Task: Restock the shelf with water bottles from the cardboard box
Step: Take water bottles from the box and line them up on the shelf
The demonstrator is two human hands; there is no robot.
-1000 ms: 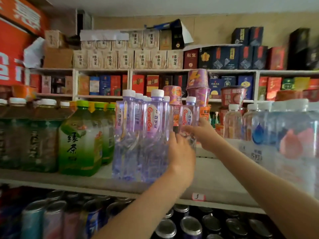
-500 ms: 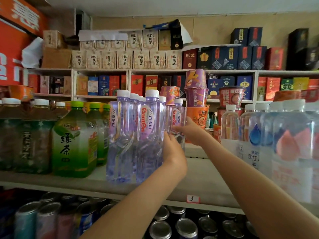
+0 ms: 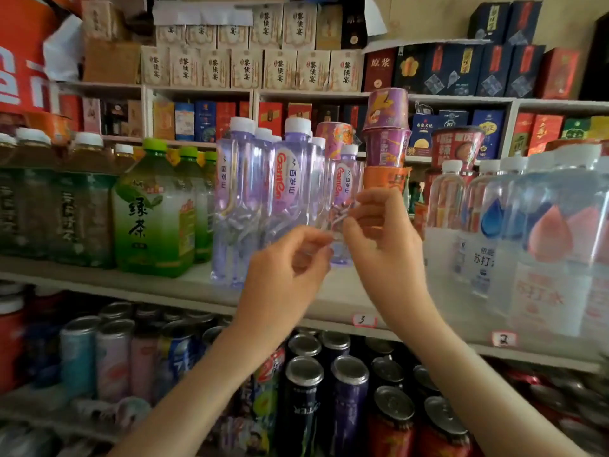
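Observation:
Several clear purple-tinted water bottles (image 3: 290,189) with white caps stand in a row on the middle shelf (image 3: 184,285). The rearmost bottle (image 3: 344,179) stands a little to the right behind them. My left hand (image 3: 286,268) and my right hand (image 3: 382,232) are raised in front of that bottle's lower half. Their curled fingertips nearly meet there. Whether the fingers pinch the bottle or anything else is unclear. The cardboard box is out of view.
Green tea bottles (image 3: 155,212) stand left of the water. Larger soda water bottles (image 3: 540,232) are on the right, and stacked noodle cups (image 3: 385,140) behind. Cans (image 3: 306,397) fill the shelf below. Bare shelf lies between the water and the soda water.
Both hands have come off the bottles and drawn back toward me. Their fingers have curled together in front of the rearmost bottle, and the camera has tilted down slightly.

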